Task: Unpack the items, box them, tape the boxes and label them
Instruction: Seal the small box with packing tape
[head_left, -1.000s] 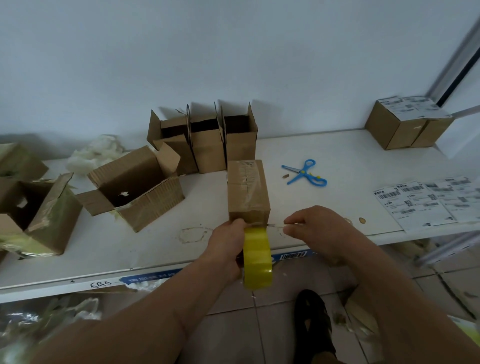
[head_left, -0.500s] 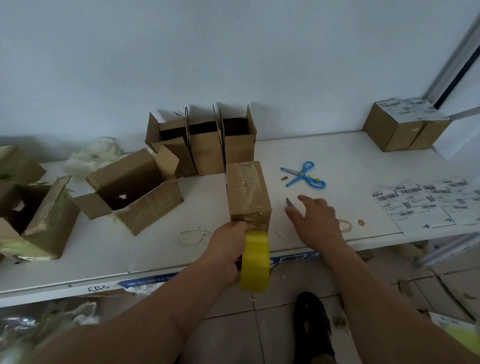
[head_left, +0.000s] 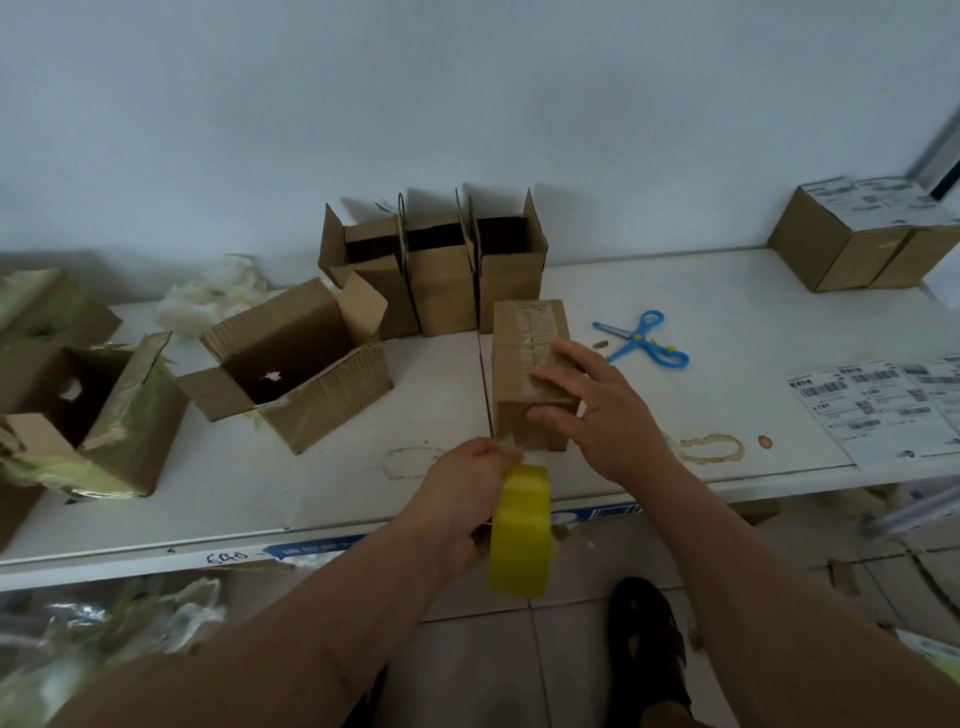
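Taping station, head view: a closed brown cardboard box (head_left: 527, 358), its top seam covered with clear tape, stands on the white tabletop (head_left: 727, 312) just past the near edge, at the centre of the frame. The right hand (head_left: 592, 400) rests on the box's near right corner, fingers spread and nearly straight across the top, thumb lying on the near face; it presses rather than clasps. The left hand (head_left: 462, 488) sits at 7 o'clock from the box, fingers curled round a yellow roll of packing tape (head_left: 521, 530), which hangs below the table edge. A short strip of tape appears to run from the roll up to the box's near lower corner, though blur hides the join.

At 12 o'clock from the taped box, three open-topped brown cardboard boxes (head_left: 441, 270) stand upright in a row against the pale wall, touching one another. At 9 o'clock, an open brown box lying on its side (head_left: 301, 364) faces the viewer. At 2 o'clock, blue plastic-handled scissors (head_left: 641, 340) lie flat on the tabletop. At 3 o'clock, white printed shipping labels (head_left: 878, 405) lie near the right edge. Far right at 1 o'clock, two closed brown boxes bearing labels (head_left: 862, 234) stand side by side.
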